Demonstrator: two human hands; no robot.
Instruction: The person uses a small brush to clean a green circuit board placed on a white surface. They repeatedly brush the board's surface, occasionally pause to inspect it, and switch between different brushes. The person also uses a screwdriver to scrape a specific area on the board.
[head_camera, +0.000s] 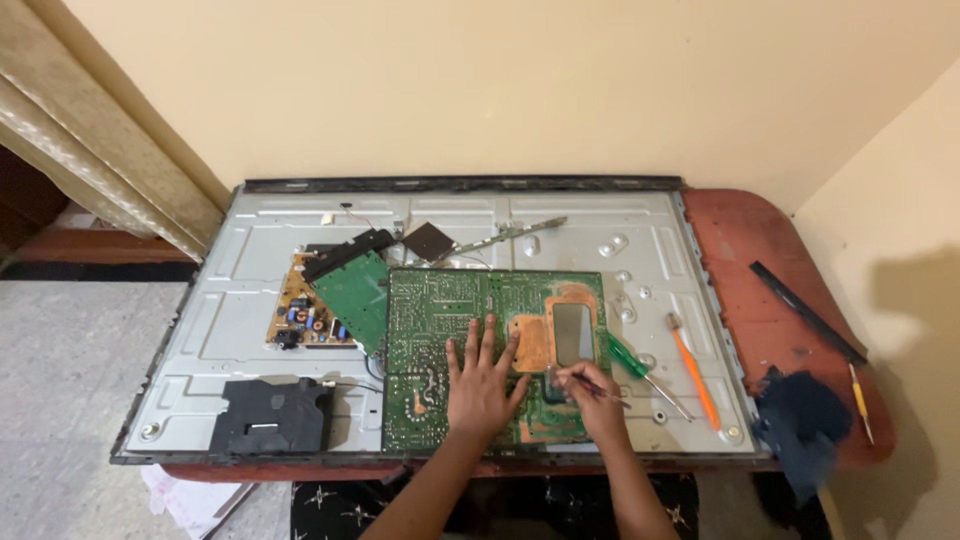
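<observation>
the person is leaning over a large, flat green printed circuit board with copper-coloured patches, which is lying solder side up on the grey sheet-metal back of a dismantled flat television panel, roughly at the panel's middle and toward its near edge. the left hand is lying open on the board, fingers spread wide and palm pressing flat, holding nothing but steadying it. the right hand is pinching closed around a thin dark pen-like tool, its tip resting on the board's lower right area just beside a rectangular cut-out. the board looks light, stiff and thin, with a prickly underside of solder points; i would judge it brittle if bent, so it is best taken by its bare edges or corners rather than across the traces. beside the right hand a green-handled screwdriver and a slim orange-handled tool are lying on the metal, near each other but apart. a smaller green board is leaning over a yellowish board crowded with components, and a black plastic block is sitting at the near left corner. the panel is resting on a worn reddish wooden tabletop, where a long black strip and a crumpled dark blue cloth are lying to the right.
</observation>
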